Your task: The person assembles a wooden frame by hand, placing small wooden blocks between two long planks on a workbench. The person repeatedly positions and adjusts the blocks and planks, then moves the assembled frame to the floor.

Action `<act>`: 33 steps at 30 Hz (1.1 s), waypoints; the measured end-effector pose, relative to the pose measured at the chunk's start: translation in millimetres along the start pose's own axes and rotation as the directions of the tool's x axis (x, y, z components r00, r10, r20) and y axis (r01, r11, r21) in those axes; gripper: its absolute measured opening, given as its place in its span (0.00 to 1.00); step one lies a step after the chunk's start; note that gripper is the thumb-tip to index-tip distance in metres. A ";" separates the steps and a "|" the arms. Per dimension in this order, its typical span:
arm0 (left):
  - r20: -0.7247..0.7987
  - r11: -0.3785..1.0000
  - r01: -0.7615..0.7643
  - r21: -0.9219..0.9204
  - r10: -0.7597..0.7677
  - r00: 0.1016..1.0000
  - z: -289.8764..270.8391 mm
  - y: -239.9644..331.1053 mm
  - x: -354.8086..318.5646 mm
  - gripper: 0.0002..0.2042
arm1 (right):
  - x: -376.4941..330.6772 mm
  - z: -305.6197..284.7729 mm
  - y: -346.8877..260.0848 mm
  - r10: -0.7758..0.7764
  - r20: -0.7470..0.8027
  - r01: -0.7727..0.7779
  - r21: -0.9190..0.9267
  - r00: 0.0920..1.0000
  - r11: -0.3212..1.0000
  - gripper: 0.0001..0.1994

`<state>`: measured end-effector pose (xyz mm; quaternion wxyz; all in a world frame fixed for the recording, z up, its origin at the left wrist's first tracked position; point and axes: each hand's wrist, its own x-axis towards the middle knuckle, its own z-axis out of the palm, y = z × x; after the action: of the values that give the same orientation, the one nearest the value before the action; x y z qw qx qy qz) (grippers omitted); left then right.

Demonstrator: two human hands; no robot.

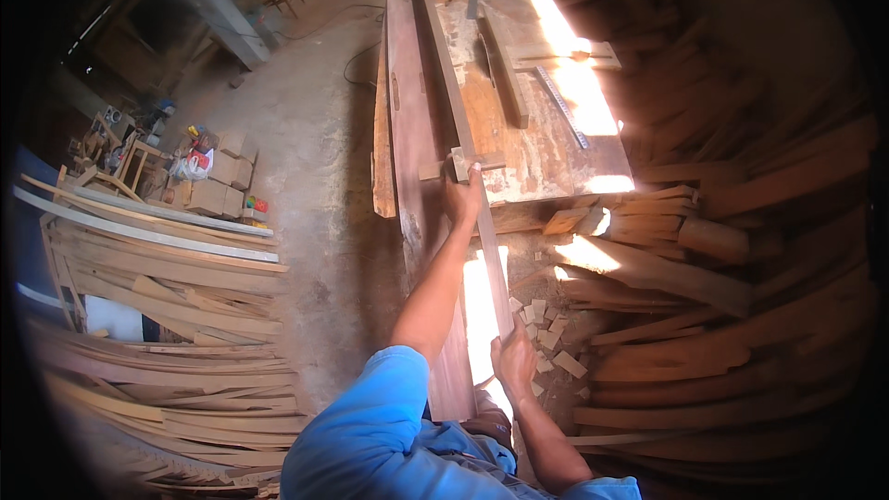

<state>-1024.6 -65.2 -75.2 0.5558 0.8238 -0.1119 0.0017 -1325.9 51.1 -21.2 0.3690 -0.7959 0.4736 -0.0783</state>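
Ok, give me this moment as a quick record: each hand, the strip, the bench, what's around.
left hand: gripping the strip at the bench's near edge
right hand: gripping the strip's near end
strip: long, thin, running along the bench and out past its edge
bench: wooden, partly sunlit, ruler on top
offcuts: small blocks on the floor, by the right hand
planks: stacked at left

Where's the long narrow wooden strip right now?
In the head view, the long wooden strip runs down the centre along the workbench left edge, gripped by the left hand midway and the right hand at its near end.
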 end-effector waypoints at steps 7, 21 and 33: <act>0.056 0.995 0.052 0.090 -0.057 0.997 16.9 8.4 51.6 0.25 | -0.1 4.2 6.0 0.068 0.115 -0.073 0.039 0.991 0.997 0.33; 0.209 0.992 -0.019 0.122 -0.007 0.978 17.3 2.8 71.8 0.24 | -7.9 31.7 -19.6 0.065 0.187 -0.108 0.234 0.980 0.966 0.35; 0.201 0.992 -0.014 0.124 -0.011 0.980 19.6 15.7 81.3 0.28 | -12.3 42.0 -16.6 0.038 0.110 -0.049 0.107 0.993 0.993 0.37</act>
<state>-950.6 -103.6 -57.9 0.4892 0.8527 -0.1678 -0.0742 -1301.0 87.3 -37.5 0.4389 -0.7670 0.4651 -0.0528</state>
